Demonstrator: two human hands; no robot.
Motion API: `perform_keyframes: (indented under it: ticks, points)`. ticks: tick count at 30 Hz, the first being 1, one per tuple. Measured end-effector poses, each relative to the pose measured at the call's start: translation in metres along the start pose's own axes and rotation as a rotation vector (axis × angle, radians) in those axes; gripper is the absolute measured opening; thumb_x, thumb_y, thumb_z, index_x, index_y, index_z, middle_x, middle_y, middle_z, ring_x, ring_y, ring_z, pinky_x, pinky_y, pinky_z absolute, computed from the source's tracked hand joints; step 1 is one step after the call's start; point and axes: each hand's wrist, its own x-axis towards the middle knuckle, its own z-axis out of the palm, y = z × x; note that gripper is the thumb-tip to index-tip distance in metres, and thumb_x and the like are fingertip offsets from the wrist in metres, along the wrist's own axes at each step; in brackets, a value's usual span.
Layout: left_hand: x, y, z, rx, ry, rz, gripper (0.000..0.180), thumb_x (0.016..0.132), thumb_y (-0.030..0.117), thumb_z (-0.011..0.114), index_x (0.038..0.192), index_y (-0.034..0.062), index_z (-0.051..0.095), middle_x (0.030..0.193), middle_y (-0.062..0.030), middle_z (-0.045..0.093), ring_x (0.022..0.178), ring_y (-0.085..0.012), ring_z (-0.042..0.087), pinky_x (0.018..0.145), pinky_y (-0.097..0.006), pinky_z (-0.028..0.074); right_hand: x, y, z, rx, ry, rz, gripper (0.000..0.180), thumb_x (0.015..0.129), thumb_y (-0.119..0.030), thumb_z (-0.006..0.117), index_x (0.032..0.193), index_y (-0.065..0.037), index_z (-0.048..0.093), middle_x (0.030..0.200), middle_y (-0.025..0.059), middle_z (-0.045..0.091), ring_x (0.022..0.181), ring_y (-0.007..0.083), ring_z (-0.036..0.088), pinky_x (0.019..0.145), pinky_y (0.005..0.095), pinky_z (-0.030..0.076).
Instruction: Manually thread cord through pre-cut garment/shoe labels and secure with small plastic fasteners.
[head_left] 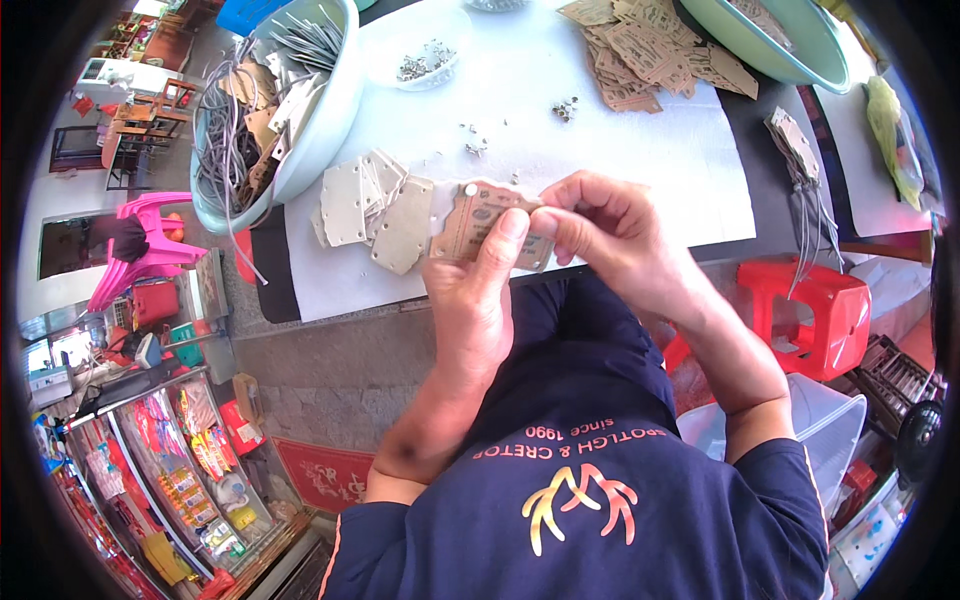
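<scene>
A brown card tag [478, 225] is pinched by both hands [560, 235] above the tabletop [620, 160]; its eyelet hole is best kept steady.

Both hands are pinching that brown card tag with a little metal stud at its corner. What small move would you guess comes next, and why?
Probably press the metal stud home: the left hand and right hand pinch the brown card tag, and the stud sits at its top corner, with loose studs on the white sheet.
</scene>
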Motion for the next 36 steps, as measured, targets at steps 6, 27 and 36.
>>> perform_keyframes:
  ticks: [6,27,36]
  points:
    - [-0.016,-0.003,-0.024,-0.002,0.050,-0.003,0.019,0.094,0.007,0.053,0.112,0.0037,0.056,0.102,-0.0041,0.060,0.096,-0.0123,0.057,0.087,-0.030,0.046,0.000,0.009,0.019,-0.183,-0.025,-0.081,0.018,0.094,-0.016,0.064,0.099,0.001,0.064,0.078,-0.0011,0.062,0.070,0.0040,0.055,0.062,0.0206,0.047]
    - [-0.030,0.012,-0.060,-0.125,0.157,-0.127,0.026,0.088,0.004,0.059,0.114,0.0032,0.058,0.102,-0.0065,0.062,0.093,-0.0140,0.058,0.082,-0.030,0.048,0.070,-0.014,-0.023,-1.237,-0.225,-0.556,0.009,0.083,-0.012,0.063,0.082,-0.004,0.064,0.078,0.0112,0.060,0.072,0.0330,0.063,0.064,0.0436,0.049]
    - [-0.022,0.019,-0.043,-0.110,0.139,-0.126,0.021,0.090,0.002,0.061,0.111,0.0039,0.061,0.100,-0.0036,0.064,0.091,-0.0112,0.061,0.084,-0.029,0.050,0.081,-0.003,-0.018,-1.361,-0.228,-0.657,0.011,0.078,-0.012,0.065,0.082,-0.005,0.057,0.075,0.0106,0.056,0.071,0.0309,0.062,0.061,0.0414,0.048]
